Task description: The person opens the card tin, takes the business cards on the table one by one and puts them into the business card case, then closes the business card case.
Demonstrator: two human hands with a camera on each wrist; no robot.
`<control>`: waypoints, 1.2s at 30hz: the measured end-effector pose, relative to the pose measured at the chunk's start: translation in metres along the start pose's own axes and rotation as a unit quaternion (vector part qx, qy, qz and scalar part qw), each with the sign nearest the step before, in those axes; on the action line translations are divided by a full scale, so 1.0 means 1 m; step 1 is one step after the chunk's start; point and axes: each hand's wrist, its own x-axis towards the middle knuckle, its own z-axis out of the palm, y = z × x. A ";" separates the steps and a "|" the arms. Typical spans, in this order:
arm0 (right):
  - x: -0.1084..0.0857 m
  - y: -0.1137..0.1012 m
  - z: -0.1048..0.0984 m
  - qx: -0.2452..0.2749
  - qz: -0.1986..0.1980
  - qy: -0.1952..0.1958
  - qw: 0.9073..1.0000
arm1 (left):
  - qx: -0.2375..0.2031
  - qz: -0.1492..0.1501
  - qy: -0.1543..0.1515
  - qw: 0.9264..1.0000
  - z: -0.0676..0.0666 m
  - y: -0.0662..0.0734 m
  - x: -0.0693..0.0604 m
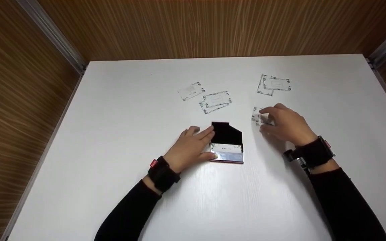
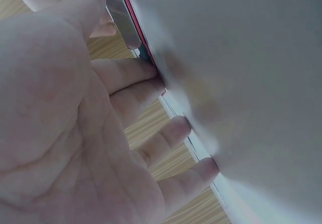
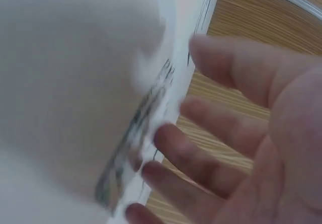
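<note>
An open business card case (image 1: 226,158) with a black inside lies on the white table, a printed card (image 1: 226,148) showing in its lower pocket. My left hand (image 1: 193,147) rests at the case's left side, the thumb on its front part and fingertips touching the raised flap's edge. Seen from the left wrist, the fingers are fairly straight against the case (image 2: 126,20) and table. My right hand (image 1: 286,124) is over cards with leafy corners (image 1: 257,113), thumb and fingers spread apart. From the right wrist, these cards (image 3: 131,143) lie just beyond the fingertips, blurred; no grip is visible.
Farther back lie a single card (image 1: 191,91), an overlapping pair of cards (image 1: 217,99) beside it, and another overlapping pair (image 1: 276,84) at the right. Wood-grain panels (image 1: 193,30) stand behind and beside the table.
</note>
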 end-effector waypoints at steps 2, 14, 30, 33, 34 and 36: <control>0.000 0.001 -0.001 0.005 0.009 0.013 1.000 | -0.002 0.002 0.003 1.000 0.000 0.000 0.000; 0.000 0.014 -0.007 -0.018 0.056 -0.037 0.998 | -0.005 0.003 -0.001 1.000 0.000 -0.001 0.001; 0.002 0.020 -0.005 0.008 0.070 0.000 0.997 | -0.012 -0.003 -0.008 1.000 -0.002 0.000 0.002; 0.002 0.019 -0.004 0.000 0.065 0.014 0.998 | -0.009 -0.002 -0.004 1.000 -0.001 0.000 0.002; 0.003 0.019 -0.004 -0.001 0.062 0.017 0.998 | -0.008 -0.001 -0.003 1.000 0.000 -0.001 0.001; 0.003 0.018 -0.003 -0.004 0.055 0.020 0.998 | -0.006 0.000 -0.002 1.000 0.000 0.000 0.001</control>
